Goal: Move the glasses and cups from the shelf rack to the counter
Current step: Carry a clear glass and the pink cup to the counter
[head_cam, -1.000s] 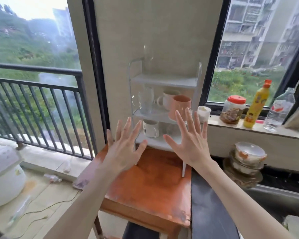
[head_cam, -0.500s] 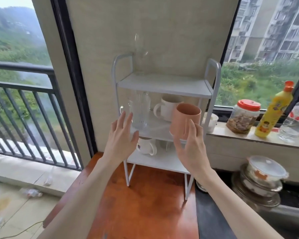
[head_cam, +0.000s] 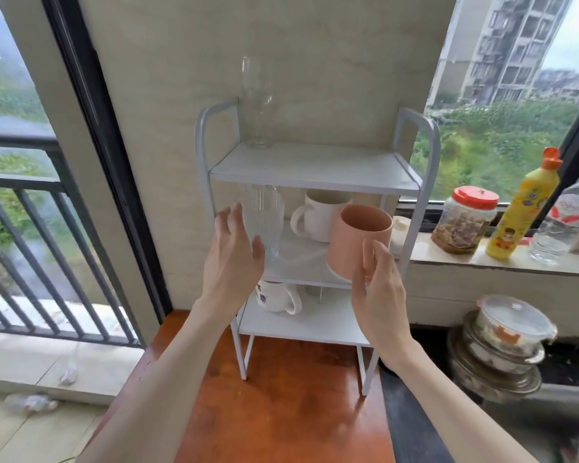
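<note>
While both hands are raised in front of it, the white shelf rack stands on an orange-brown wooden table, backed against a pale wall panel. On the rack's top shelf, at its left rear, stands a tall clear glass. On the rack's middle shelf stand a ribbed clear glass at the left, a white mug behind the centre, and a pink cup at the front right. On the rack's bottom shelf lies a white printed mug; its blue marking is too small to read. Right of the rack, a windowsill carries a red-lidded jar, a yellow bottle with a cartoon label whose writing cannot be read, and a clear water bottle. Below the sill sits a stack of lidded bowls. The left hand is spread just before the ribbed glass, fingers relaxed, gripping nothing. The right hand is cupped loosely beside the pink cup; whether it touches the cup cannot be told.
</note>
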The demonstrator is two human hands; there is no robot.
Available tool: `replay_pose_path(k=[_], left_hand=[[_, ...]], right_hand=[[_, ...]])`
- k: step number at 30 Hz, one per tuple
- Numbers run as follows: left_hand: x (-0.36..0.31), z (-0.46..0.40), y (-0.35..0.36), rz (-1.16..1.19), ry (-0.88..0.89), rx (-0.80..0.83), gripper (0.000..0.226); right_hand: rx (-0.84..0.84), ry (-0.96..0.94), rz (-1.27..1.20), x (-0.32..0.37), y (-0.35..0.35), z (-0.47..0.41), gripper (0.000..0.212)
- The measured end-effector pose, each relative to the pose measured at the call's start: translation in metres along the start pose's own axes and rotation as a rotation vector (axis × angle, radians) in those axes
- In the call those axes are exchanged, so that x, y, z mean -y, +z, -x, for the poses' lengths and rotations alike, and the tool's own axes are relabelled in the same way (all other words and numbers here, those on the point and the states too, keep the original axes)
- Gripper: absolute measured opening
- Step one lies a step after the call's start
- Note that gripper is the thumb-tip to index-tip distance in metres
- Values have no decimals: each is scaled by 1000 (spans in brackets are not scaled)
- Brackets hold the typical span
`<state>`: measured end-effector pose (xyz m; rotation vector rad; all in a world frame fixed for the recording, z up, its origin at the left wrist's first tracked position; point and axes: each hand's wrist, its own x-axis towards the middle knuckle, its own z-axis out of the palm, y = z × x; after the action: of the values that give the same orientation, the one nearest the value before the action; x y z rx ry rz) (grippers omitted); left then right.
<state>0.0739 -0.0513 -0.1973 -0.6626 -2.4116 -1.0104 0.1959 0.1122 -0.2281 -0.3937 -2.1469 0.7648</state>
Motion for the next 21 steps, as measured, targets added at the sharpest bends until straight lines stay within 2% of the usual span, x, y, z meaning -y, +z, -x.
replay_pose_path(k=[5,8,11,13,15,18,21], left_hand=[[-1,6,-1,19,89,-95,45],[-2,7,0,128,19,-140,43],[0,6,2,145,50,-192,40],[0,7,5,210,58,-179,37],[-2,8,7,416,-68,-161,31],[-2,6,10,635,-318,-40,17],[-2,1,12,728,-393,72,30]], right_hand=[[-36,117,-134,2,7,-3,31],[-50,278,-271,5,11,-7,24],[-33,343,-284,7,13,-12,7],[-36,366,-325,8,13,-15,20],[-42,415,-414,9,12,-19,36],[-37,497,-498,11,13,-24,38],[-26,571,-568,14,13,-27,34]])
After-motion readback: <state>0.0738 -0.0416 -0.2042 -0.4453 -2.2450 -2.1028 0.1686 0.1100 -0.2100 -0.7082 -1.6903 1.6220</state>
